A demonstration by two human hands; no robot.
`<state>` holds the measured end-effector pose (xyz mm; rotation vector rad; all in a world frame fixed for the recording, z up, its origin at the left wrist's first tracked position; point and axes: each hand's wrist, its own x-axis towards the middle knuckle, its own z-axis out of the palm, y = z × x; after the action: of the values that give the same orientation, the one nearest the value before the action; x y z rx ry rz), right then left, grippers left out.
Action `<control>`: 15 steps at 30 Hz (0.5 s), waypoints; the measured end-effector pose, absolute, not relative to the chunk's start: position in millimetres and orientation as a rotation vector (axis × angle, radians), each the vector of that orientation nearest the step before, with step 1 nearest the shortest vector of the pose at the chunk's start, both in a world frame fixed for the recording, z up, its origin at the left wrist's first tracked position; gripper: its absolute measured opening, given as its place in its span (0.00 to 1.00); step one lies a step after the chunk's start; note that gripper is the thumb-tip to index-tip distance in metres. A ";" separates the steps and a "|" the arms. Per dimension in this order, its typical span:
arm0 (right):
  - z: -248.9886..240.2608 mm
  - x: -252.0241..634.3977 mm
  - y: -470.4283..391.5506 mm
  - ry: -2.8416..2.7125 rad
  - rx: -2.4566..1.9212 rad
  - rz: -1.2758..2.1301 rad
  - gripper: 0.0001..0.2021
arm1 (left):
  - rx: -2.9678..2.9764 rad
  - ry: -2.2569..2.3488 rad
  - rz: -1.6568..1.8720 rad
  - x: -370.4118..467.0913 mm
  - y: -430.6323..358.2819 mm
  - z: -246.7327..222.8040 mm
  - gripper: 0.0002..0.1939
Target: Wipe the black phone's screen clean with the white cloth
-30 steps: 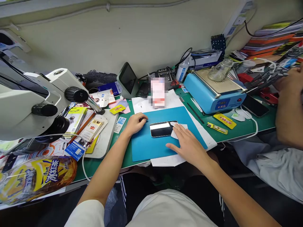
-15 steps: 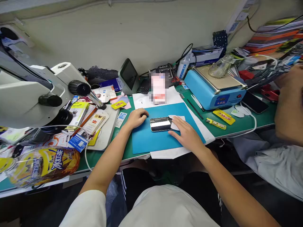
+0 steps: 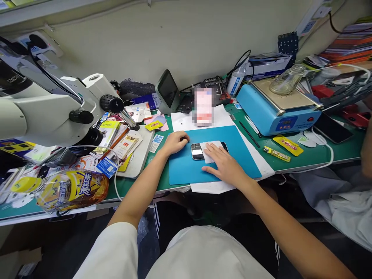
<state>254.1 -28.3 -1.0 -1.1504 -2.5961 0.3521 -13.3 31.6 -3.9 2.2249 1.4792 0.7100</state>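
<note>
Blue mat (image 3: pixel 186 174): one phone (image 3: pixel 197 151) lies mid-mat; right hand (image 3: pixel 223 164), flat and ungrasping, presses white wipe (image 3: pixel 206 155) onto it; left hand (image 3: pixel 176 142) rests loosely curled at far-left corner, contents impossible to tell.

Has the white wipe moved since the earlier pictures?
Yes. Against the blue mat, the white wipe has shifted left, from the right end of the phone to its middle, with the right hand on it.
</note>
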 end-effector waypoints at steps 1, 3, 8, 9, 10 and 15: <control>-1.1 254.2 -29.4 -2.589 -1.155 0.355 0.34 | 2.224 1.479 0.709 -13.6 32.0 -4.2 0.13; -0.3 258.6 -30.3 -2.560 -1.184 0.357 0.31 | 2.222 1.479 0.707 -14.2 32.4 -4.2 0.13; -1.5 275.7 -29.1 -2.485 -1.277 0.338 0.30 | 2.215 1.483 0.711 -14.0 31.8 -1.8 0.13; -2.6 277.4 -28.9 -2.499 -1.270 0.332 0.29 | 2.213 1.484 0.713 -13.8 31.7 -1.6 0.13; -3.6 278.3 -28.7 -2.525 -1.253 0.327 0.28 | 2.211 1.484 0.714 -13.7 31.7 -1.4 0.13; -4.6 276.3 -28.1 -2.623 -1.197 0.335 0.28 | 2.202 1.486 0.713 -13.6 31.8 -2.1 0.13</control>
<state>276.3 -28.1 -4.6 -1.1969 -2.6233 0.3345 -13.6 31.8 -2.1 2.2015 1.4857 0.7126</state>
